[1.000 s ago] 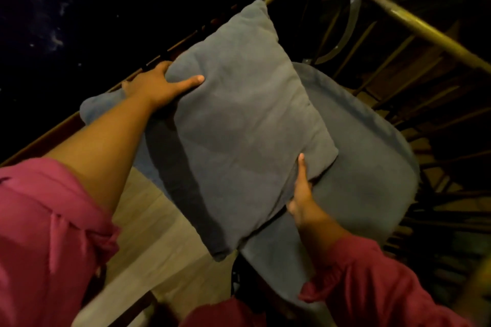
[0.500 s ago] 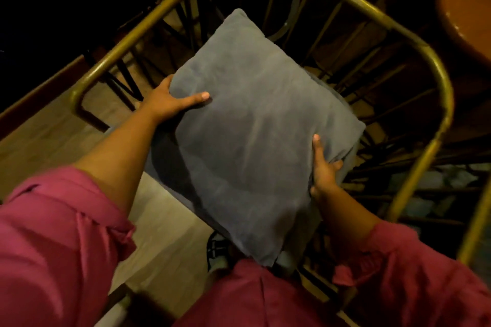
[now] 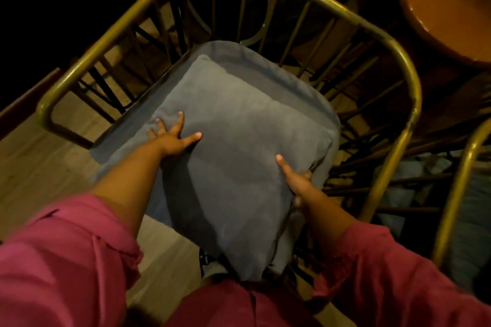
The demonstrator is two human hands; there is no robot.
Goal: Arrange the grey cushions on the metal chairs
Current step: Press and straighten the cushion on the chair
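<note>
A grey square cushion (image 3: 239, 146) lies on the grey seat pad (image 3: 265, 66) of a metal chair with a brass-coloured tube frame (image 3: 345, 12) and thin dark rods. My left hand (image 3: 172, 135) rests flat on the cushion's left part, fingers spread. My right hand (image 3: 295, 178) grips the cushion's right edge, thumb on top and fingers tucked under it. The cushion's near corner hangs over the seat's front edge toward my body.
A round orange-brown wooden table top (image 3: 446, 8) stands at the upper right. Another brass chair frame (image 3: 457, 194) rises at the right edge, with grey fabric behind it. Light wooden floor (image 3: 39, 167) shows at the left. The upper left is dark.
The cushion has gone from held up in the air down onto the chair's seat pad. My left hand shifted from gripping its edge to lying flat on top.
</note>
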